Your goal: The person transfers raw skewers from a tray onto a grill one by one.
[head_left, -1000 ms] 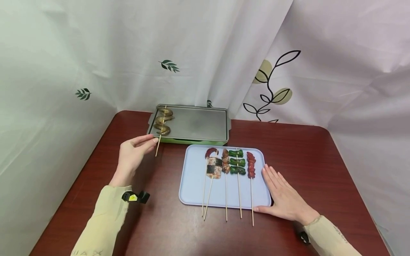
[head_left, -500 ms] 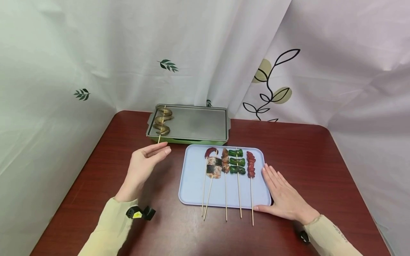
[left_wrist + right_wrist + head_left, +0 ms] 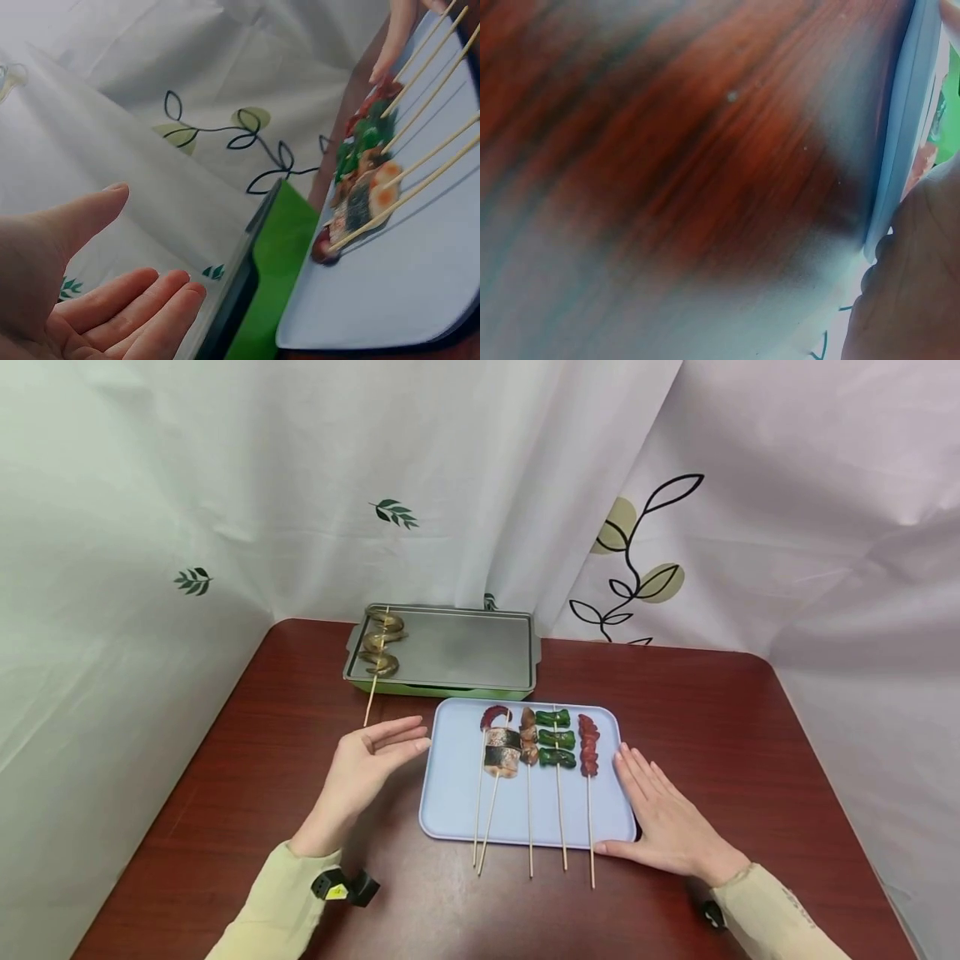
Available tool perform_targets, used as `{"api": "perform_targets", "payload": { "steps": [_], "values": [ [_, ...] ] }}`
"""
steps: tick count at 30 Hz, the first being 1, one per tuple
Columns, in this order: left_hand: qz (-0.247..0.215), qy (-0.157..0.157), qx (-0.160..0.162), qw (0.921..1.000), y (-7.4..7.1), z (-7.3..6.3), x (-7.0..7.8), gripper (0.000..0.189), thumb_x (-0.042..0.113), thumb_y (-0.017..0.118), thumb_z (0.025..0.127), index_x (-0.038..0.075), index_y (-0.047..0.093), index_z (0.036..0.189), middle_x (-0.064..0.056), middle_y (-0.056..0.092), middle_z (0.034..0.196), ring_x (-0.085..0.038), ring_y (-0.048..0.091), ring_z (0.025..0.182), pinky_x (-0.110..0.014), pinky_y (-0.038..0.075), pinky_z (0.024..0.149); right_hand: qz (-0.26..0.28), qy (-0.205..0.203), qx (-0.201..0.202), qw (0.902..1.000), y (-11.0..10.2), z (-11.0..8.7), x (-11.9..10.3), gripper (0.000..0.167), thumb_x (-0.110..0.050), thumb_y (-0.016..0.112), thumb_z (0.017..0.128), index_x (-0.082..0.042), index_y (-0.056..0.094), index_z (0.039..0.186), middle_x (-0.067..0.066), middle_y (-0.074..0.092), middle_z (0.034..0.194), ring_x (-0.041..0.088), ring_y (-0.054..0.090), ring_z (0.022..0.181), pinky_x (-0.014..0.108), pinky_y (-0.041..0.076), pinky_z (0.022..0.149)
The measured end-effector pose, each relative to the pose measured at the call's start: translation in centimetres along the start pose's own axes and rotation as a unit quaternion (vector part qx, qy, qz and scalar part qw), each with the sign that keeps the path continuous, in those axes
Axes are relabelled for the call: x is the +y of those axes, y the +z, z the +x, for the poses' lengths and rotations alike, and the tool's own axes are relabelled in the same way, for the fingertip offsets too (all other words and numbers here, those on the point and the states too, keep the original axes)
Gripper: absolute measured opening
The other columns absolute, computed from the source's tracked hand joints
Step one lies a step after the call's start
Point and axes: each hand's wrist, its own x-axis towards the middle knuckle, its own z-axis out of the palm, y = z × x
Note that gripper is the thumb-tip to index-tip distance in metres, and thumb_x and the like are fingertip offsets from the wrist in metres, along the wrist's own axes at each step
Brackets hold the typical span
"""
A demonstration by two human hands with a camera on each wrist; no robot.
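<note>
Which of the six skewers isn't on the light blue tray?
The shrimp-like skewer, with three curled grey-brown pieces, at the left end of the grey griddle. The other five skewers all lie on the light blue tray.

A red-brown wood-grain counter point(image 3: 690, 710) has rounded far corners. White fabric curtains point(image 3: 300, 460) hang behind its far edge, printed with dark-green leaf sprigs point(image 3: 395, 514) and, towards the right corner, a black-outlined, olive-leaved vine point(image 3: 637, 581).
</note>
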Motion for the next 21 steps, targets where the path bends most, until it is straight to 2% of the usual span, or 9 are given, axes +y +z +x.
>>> {"api": "perform_targets", "payload": {
  "steps": [6,11,16,21],
  "values": [
    [-0.010,-0.010,-0.033,0.9994,1.5,-0.5,-1.7,0.047,0.009,0.081,0.089,-0.007,0.065,0.130,-0.024,0.070,0.118,-0.023,0.071,0.105,-0.024,0.055,0.090,0.002,-0.001,0.001,1.0000,-0.1,-0.1,-0.1,0.124,-0.081,0.063,0.080,0.007,0.024,0.157,0.023,0.017,0.165,0.040,0.019,0.150,0.041,0.011,0.124],
    [-0.007,-0.030,-0.059,0.9978,2.9,-1.0,-3.1,0.049,0.011,0.083,0.087,-0.008,0.065,0.129,-0.022,0.071,0.116,-0.025,0.071,0.105,-0.025,0.055,0.089,0.004,0.002,-0.004,1.0000,-0.2,-0.2,-0.1,0.124,-0.081,0.063,0.079,0.008,0.025,0.157,0.023,0.017,0.165,0.040,0.019,0.150,0.043,0.012,0.124],
    [0.006,-0.035,-0.088,0.9955,4.0,-1.6,-3.9,0.050,0.014,0.083,0.087,-0.008,0.065,0.129,-0.020,0.071,0.115,-0.026,0.071,0.104,-0.027,0.055,0.090,0.001,0.001,-0.004,1.0000,-0.2,-0.1,-0.1,0.124,-0.081,0.063,0.079,0.008,0.025,0.157,0.023,0.017,0.165,0.040,0.019,0.150,0.044,0.013,0.124],
    [0.015,-0.033,-0.105,0.9938,4.8,-1.9,-4.5,0.051,0.016,0.082,0.088,-0.009,0.064,0.129,-0.022,0.071,0.116,-0.028,0.071,0.104,-0.035,0.055,0.094,0.003,0.002,-0.003,1.0000,-0.2,0.0,-0.1,0.125,-0.082,0.063,0.079,0.008,0.025,0.157,0.023,0.018,0.165,0.041,0.020,0.150,0.045,0.014,0.123]
  ]
}}
